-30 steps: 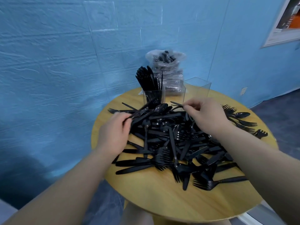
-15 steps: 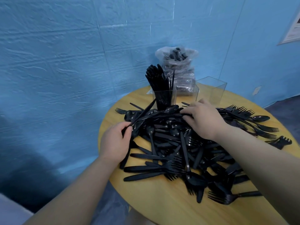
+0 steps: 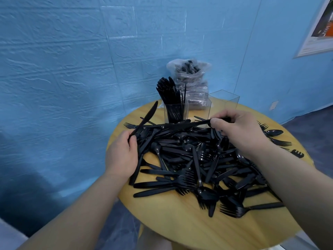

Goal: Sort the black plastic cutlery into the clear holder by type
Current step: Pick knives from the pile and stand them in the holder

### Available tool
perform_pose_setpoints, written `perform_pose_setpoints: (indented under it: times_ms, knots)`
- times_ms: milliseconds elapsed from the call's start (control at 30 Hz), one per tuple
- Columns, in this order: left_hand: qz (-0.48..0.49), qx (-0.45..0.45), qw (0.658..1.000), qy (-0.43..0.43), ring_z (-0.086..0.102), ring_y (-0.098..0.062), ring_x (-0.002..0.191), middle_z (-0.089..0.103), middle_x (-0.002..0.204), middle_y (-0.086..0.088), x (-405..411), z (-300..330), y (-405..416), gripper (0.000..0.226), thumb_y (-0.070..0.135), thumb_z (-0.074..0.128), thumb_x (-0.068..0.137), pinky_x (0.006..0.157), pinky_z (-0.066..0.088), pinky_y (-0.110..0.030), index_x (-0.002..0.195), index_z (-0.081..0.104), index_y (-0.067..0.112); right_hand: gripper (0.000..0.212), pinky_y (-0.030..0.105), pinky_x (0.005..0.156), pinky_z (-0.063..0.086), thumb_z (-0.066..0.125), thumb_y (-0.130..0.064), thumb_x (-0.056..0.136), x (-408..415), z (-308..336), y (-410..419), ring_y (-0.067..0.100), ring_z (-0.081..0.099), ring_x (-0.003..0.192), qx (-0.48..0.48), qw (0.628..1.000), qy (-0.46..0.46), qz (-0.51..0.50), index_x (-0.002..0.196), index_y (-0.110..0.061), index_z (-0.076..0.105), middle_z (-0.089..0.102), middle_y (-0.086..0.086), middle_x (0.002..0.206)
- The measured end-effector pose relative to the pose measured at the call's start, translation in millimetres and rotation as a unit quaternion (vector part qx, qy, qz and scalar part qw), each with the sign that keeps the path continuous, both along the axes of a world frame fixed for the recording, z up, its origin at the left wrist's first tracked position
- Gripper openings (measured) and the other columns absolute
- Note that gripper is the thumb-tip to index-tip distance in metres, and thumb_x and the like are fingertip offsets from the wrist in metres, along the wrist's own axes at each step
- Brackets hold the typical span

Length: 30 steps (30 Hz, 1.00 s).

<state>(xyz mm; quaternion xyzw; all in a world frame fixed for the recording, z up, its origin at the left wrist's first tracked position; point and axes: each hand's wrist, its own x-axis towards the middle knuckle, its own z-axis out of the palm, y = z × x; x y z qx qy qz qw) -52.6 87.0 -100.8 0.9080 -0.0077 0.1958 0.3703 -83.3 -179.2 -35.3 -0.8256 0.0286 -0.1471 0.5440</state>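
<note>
Head cam, fwd-down, close over table (image 3: 180, 231)

Both bare forearms reach in from the lower frame. The left hand (image 3: 121, 156), at center-left, pinches with curled fingers; the right hand (image 3: 239, 131), center-right, also pinches, knuckles up.

blue textured wall (image 3: 72, 69), round wooden table (image 3: 180, 222).

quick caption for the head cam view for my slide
Left hand lifts a knife and right hand pinches another from the cutlery pile before the clear holder.
</note>
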Motion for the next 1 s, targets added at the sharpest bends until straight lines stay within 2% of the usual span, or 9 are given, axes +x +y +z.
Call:
perform_pose_setpoints:
  times_ms: [167,333,400,500,567,633,800,900,1000]
  knots:
    - [-0.097,0.046,0.994,0.031,0.052,-0.002,0.070,0.058,0.075,0.013,-3.0,33.1,-15.5,0.012,0.033,0.044,0.098,0.060,0.040,-0.020,0.105,0.054,0.034,0.004,0.026,0.058,0.041,0.069,-0.012,0.083,-1.5,0.7,4.4,0.007,0.047,0.053,0.037,0.998,0.013,0.054,0.079,-0.013,0.069,0.059,-0.004,0.060]
    - [-0.147,0.092,0.983,0.060,0.057,-0.016,0.072,0.063,0.076,0.001,-5.8,48.8,-17.2,0.018,0.033,0.043,0.099,0.069,0.047,-0.037,0.095,0.059,0.026,0.007,0.023,0.062,0.042,0.069,-0.012,0.083,-3.4,5.0,6.3,0.002,0.052,0.056,0.046,0.996,0.020,0.068,0.077,-0.016,0.070,0.066,-0.004,0.066]
    - [-0.147,0.102,0.982,0.063,0.057,-0.019,0.071,0.063,0.075,-0.001,-9.0,53.1,-16.3,0.019,0.033,0.043,0.100,0.069,0.047,-0.039,0.095,0.058,0.024,0.010,0.019,0.063,0.043,0.069,-0.017,0.084,-5.4,10.4,2.9,-0.001,0.054,0.056,-0.074,0.995,0.018,0.070,0.074,-0.018,0.071,0.066,-0.011,0.064]
    - [-0.139,0.116,0.983,0.040,0.057,-0.020,0.072,0.062,0.075,-0.002,-12.2,59.0,-19.3,0.019,0.033,0.043,0.099,0.068,0.047,-0.041,0.089,0.056,0.023,0.014,0.005,0.056,0.035,0.061,-0.027,0.090,-8.2,20.0,14.8,-0.005,0.057,0.065,-0.341,0.933,-0.005,0.114,0.088,-0.023,0.074,0.067,-0.019,0.075]
    - [-0.153,0.124,0.980,0.018,0.054,-0.016,0.068,0.058,0.070,0.003,-17.3,64.0,-29.2,0.022,0.033,0.045,0.099,0.063,0.044,-0.032,0.078,0.050,0.030,0.019,0.003,0.056,0.030,0.057,-0.030,0.092,-6.0,23.4,30.4,-0.001,0.056,0.071,-0.386,0.910,-0.041,0.147,0.102,-0.024,0.073,0.069,-0.014,0.086]
    - [-0.160,0.100,0.982,-0.001,0.053,-0.015,0.065,0.057,0.067,0.003,-21.1,67.7,-37.9,0.023,0.032,0.047,0.098,0.061,0.041,-0.029,0.076,0.050,0.029,0.019,0.003,0.055,0.030,0.057,-0.029,0.093,-2.9,26.4,43.6,-0.002,0.052,0.068,-0.390,0.905,-0.071,0.152,0.102,-0.023,0.072,0.065,-0.016,0.079]
    - [-0.152,0.054,0.987,-0.013,0.049,-0.014,0.063,0.055,0.067,0.002,-15.1,63.2,-26.3,0.027,0.018,0.038,0.100,0.061,0.037,-0.022,0.081,0.055,0.027,0.007,0.019,0.056,0.038,0.058,-0.023,0.091,3.7,25.7,39.8,0.007,0.056,0.066,-0.302,0.950,-0.029,0.072,0.085,-0.020,0.062,0.068,-0.008,0.080]
    - [-0.144,0.047,0.988,-0.015,0.046,-0.008,0.063,0.049,0.063,0.010,-16.3,57.0,-21.7,0.038,0.012,0.039,0.099,0.055,0.032,-0.014,0.070,0.047,0.035,0.013,0.032,0.056,0.048,0.058,-0.014,0.089,2.9,24.3,39.4,0.014,0.061,0.058,-0.110,0.993,0.022,0.047,0.076,-0.015,0.055,0.073,-0.002,0.081]
    - [-0.149,0.007,0.989,0.004,0.053,-0.003,0.060,0.053,0.066,0.013,-19.4,52.1,-25.4,0.037,0.012,0.039,0.099,0.053,0.037,-0.011,0.075,0.050,0.038,0.018,0.025,0.047,0.042,0.057,-0.005,0.088,0.7,24.3,49.4,0.011,0.047,0.045,0.080,0.993,0.057,0.059,0.075,-0.012,0.047,0.073,0.011,0.083]
